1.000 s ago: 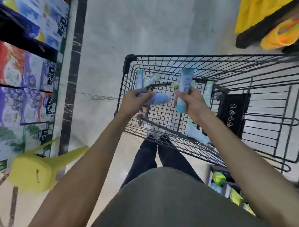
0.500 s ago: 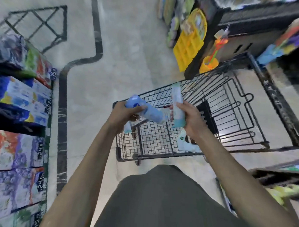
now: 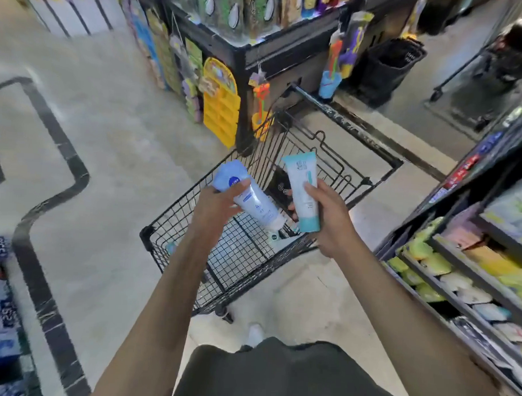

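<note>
Blue tube [image 3: 249, 197], head view: smooth soft plastic, long axis slanting from wide blue end up-left to white end down-right; gripped near upper end, left hand [image 3: 213, 207] curled round. Teal tube [image 3: 303, 190]: flat crimped end up, near upright, clasped mid-body in right hand [image 3: 329, 221]. Both above wire cart [image 3: 146, 233], lower ends close together.

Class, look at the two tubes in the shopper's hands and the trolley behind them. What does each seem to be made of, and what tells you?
Blue tube: likely soft plastic, smooth with a slight sheen and a printed label.
Teal-and-white tube: probably plastic too, duller-looking, with a flat, wide sealed end.
Trolley: thin black wire grid, probably coated metal.
</note>
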### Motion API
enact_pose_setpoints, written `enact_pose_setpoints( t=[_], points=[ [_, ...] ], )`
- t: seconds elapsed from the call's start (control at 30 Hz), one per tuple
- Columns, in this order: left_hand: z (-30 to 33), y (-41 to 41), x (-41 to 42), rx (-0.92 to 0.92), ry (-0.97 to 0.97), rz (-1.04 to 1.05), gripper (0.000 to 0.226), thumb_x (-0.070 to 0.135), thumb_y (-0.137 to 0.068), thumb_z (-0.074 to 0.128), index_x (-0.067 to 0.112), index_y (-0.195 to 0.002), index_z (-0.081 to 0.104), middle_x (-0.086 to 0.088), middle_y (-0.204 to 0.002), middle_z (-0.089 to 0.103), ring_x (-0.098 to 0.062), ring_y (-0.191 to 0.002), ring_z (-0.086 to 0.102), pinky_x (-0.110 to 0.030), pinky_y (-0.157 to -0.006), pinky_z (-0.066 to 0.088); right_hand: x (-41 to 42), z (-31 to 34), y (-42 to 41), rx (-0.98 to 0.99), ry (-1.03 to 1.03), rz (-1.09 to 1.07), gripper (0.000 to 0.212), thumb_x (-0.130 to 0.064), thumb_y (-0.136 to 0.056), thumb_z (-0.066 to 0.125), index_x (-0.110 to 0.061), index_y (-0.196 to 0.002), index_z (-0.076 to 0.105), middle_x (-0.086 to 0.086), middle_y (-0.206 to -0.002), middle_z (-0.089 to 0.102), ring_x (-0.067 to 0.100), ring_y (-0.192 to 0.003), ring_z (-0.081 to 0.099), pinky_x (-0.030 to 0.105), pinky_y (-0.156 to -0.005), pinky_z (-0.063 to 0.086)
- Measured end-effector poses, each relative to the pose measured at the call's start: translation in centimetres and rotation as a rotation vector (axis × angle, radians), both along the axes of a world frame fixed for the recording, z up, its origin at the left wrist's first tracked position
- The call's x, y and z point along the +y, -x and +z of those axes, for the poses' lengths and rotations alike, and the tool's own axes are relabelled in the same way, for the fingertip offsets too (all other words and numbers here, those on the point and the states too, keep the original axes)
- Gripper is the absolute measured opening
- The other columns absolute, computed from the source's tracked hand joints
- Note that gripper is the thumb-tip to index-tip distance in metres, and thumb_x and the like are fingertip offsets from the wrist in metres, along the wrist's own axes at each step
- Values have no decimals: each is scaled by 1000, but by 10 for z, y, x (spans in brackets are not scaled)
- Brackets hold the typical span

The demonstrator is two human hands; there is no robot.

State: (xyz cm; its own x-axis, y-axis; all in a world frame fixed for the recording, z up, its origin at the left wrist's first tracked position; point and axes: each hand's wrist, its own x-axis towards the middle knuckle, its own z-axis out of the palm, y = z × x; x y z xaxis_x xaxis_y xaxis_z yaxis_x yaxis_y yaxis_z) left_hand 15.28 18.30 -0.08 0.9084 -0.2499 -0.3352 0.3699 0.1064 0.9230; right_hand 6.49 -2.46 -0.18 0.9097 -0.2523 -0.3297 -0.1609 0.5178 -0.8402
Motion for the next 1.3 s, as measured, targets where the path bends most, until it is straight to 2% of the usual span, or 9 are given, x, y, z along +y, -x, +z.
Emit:
enact_pose_setpoints(
  t=[0.13, 0.27, 0.4, 0.53, 0.63, 0.87, 1.03, 1.2, 1.3],
  points=[
    [7, 24, -51, 13, 49, -111, 11, 19, -93, 73, 12, -101, 73, -6, -90, 76, -27, -83, 72, -52, -84, 56, -30, 13, 43, -33, 10, -120, 37, -14, -101, 59, -6, -137, 59, 20, -112, 73, 27, -81, 70, 37, -72, 59],
    [17, 62, -107, 21, 104, -198, 13, 20, -96, 69, 10, -103, 70, -9, -83, 72, -29, -76, 69, -46, -78, 58, -64, 22, 96, -46, 10, -260, 34, -9, -100, 60, -3, -134, 61, 20, -114, 72, 31, -84, 69, 44, -82, 58],
    [29, 113, -160, 57, 159, -312, 18, 30, -99, 64, 16, -107, 71, -8, -84, 72, -24, -70, 69, -38, -68, 60, -95, 31, 161, -80, 26, -340, 37, 3, -97, 58, -5, -133, 60, 23, -115, 69, 30, -81, 69, 37, -72, 60],
    [36, 167, -206, 78, 187, -443, 21, 39, -99, 64, 21, -106, 75, -14, -93, 72, -31, -77, 68, -47, -83, 56, -122, 38, 225, -92, 39, -421, 49, 8, -92, 61, -2, -139, 53, 26, -117, 68, 29, -77, 72, 35, -67, 60],
    [41, 209, -237, 69, 176, -531, 38, 43, -99, 63, 14, -123, 67, -21, -97, 68, -32, -75, 67, -48, -81, 57, -141, 44, 273, -102, 34, -490, 49, 11, -92, 57, -7, -137, 53, 21, -110, 71, 31, -77, 74, 34, -64, 59],
    [44, 307, -293, 22, 132, -690, 45, 46, -99, 63, 19, -134, 60, -15, -92, 70, -29, -75, 68, -41, -73, 57, -174, 50, 386, -106, 22, -618, 49, 9, -94, 58, -13, -137, 54, 12, -104, 73, 25, -76, 69, 40, -73, 57],
    [48, 370, -324, 14, 132, -807, 43, 48, -99, 59, 23, -134, 61, -8, -97, 70, -25, -84, 69, -47, -82, 59, -193, 48, 457, -84, 53, -679, 52, 6, -93, 60, -14, -140, 53, 7, -104, 74, 19, -83, 69, 37, -75, 55],
    [57, 416, -352, 38, 89, -896, 37, 44, -102, 57, 21, -130, 61, -1, -83, 72, -17, -71, 71, -33, -63, 59, -204, 49, 503, -79, 13, -775, 43, 8, -94, 59, -19, -128, 59, 7, -94, 72, 18, -73, 66, 33, -61, 56],
    [59, 432, -367, 45, 72, -948, 37, 46, -100, 59, 21, -127, 63, -3, -85, 72, -18, -70, 71, -32, -63, 58, -211, 49, 521, -71, -2, -819, 42, 8, -95, 57, -20, -125, 61, 9, -96, 68, 19, -72, 63, 32, -61, 56]
  ],
)
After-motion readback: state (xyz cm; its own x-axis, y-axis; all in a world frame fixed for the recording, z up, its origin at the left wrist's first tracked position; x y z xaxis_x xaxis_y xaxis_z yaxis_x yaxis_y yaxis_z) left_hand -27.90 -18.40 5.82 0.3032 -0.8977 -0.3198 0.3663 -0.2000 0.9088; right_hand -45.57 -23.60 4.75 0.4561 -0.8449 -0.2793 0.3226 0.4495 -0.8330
